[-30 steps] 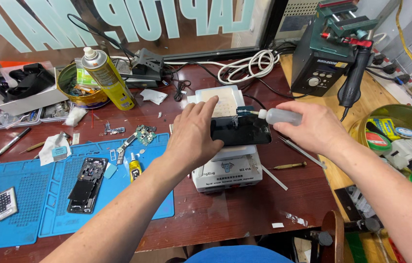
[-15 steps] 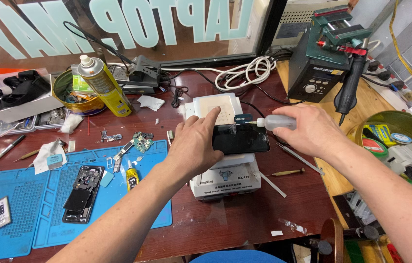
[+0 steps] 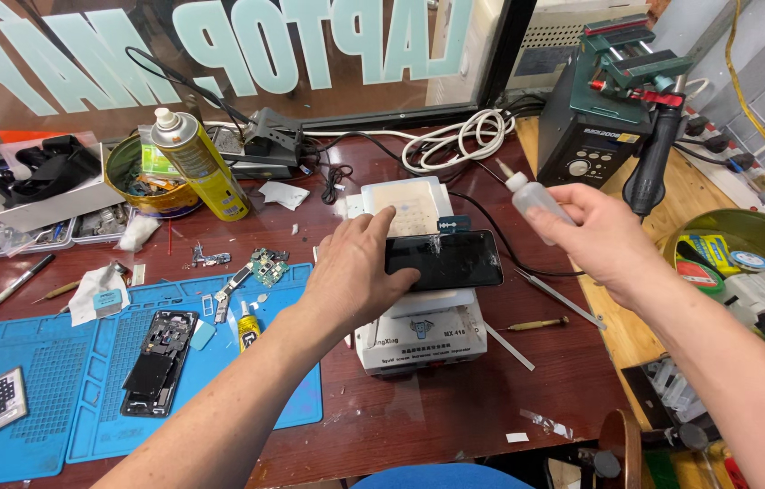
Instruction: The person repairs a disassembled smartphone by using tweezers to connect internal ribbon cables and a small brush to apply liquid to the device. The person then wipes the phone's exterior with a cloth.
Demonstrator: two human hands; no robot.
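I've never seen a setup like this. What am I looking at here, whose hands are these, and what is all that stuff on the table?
This is one picture, from a camera worn on a person's head, looking down at their own two bare hands over a cluttered wooden workbench. The left hand presses on a dark phone screen lying on a small white box-shaped machine. The right hand holds a small clear squeeze bottle, lifted clear of the screen. To the left lie blue work mats with an opened phone body, and a yellow spray can stands behind. At the back right stands a dark hot-air station.
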